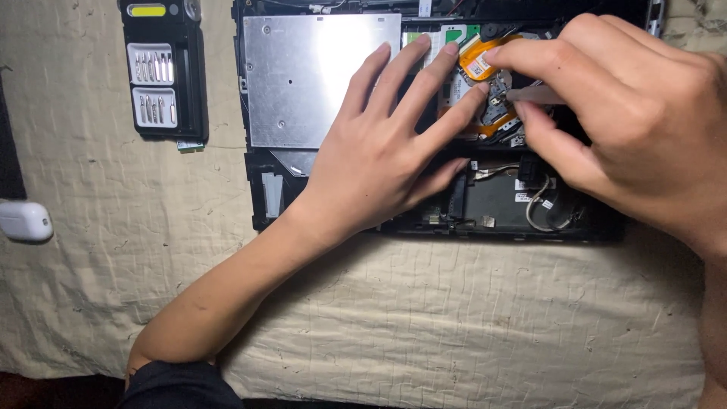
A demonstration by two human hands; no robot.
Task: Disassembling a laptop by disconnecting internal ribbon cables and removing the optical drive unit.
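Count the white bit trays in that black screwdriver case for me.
2: both in the black screwdriver case at upper left, the upper tray directly above the lower tray. None looks hidden.

An opened laptop chassis (pixel 424 220) lies on the bedsheet (pixel 454 318) in the upper middle of the frame, a metal drive plate (pixel 303 76) in its left half. A screwdriver bit case (pixel 163 72) lies at upper left, a small card (pixel 191 145) at its lower edge. A small rounded device (pixel 25 220) sits at the far left edge.
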